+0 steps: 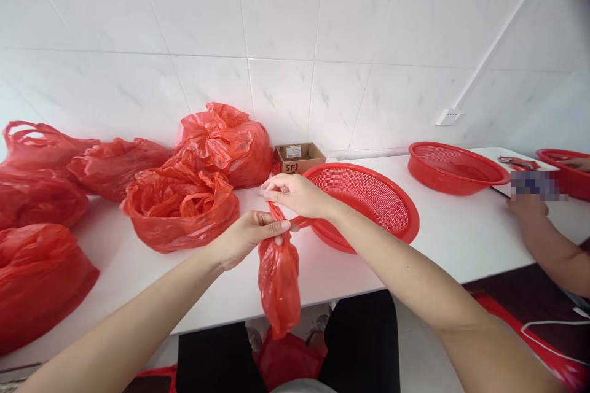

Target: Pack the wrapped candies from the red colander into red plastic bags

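Pinching bulging red bag [279, 285] by its neck, both hands [249, 232], contents unclear, red colander [369, 193] nearby

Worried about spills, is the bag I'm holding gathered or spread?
Gathered: the bag narrows to a bunched neck at your left hand.

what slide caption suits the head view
Left hand pinches a gathered red plastic bag, right hand at its neck, beside a round red perforated basket.

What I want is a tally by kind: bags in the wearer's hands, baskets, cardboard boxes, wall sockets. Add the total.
Held bag: 1
Red baskets: 3, one cropped at right
Cardboard box: 1
Wall socket: 1
Total: 6
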Demonstrator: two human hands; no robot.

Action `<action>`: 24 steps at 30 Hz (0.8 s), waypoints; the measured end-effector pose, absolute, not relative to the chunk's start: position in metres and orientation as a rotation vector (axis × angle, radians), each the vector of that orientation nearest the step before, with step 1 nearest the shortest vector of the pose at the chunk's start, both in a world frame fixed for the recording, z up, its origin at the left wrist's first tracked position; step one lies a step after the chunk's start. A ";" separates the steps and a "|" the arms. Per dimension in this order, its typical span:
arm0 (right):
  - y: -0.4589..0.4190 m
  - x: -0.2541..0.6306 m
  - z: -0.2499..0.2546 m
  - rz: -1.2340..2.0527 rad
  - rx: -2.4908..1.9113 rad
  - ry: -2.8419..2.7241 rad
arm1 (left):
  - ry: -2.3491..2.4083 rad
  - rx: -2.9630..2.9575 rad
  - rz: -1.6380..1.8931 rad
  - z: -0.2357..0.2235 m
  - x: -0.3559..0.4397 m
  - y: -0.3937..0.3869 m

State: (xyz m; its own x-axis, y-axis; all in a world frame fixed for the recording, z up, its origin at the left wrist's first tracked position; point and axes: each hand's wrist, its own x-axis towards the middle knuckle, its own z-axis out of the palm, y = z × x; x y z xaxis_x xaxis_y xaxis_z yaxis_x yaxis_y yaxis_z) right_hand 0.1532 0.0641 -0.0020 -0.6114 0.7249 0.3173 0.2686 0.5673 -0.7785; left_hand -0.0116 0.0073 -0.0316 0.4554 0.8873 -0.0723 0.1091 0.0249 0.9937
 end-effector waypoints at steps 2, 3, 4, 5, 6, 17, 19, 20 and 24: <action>0.061 0.152 -0.011 1.003 -0.831 -2.145 | 0.965 1.463 0.799 -0.032 -0.014 0.004; 0.058 0.153 -0.015 1.067 -0.854 -2.122 | 0.980 1.473 0.829 -0.033 -0.016 0.004; 0.055 0.155 -0.018 1.115 -0.877 -2.095 | 0.995 1.481 0.864 -0.033 -0.018 0.004; 0.052 0.158 -0.020 1.133 -0.894 -2.070 | 1.008 1.488 0.899 -0.033 -0.020 0.005; 0.047 0.160 -0.020 1.115 -0.905 -2.043 | 1.018 1.492 0.934 -0.033 -0.022 0.006; 0.016 0.171 -0.039 1.407 -1.007 -1.904 | 1.181 1.772 0.997 -0.024 -0.034 0.003; 0.018 0.173 -0.042 1.200 -1.064 -2.026 | 1.144 1.819 0.976 -0.030 -0.040 0.001; 0.020 0.173 -0.042 1.037 -1.062 -2.062 | 1.109 1.832 0.977 -0.032 -0.041 0.001; 0.026 0.166 -0.041 0.908 -0.829 -2.025 | 1.044 1.975 0.989 -0.034 -0.037 0.003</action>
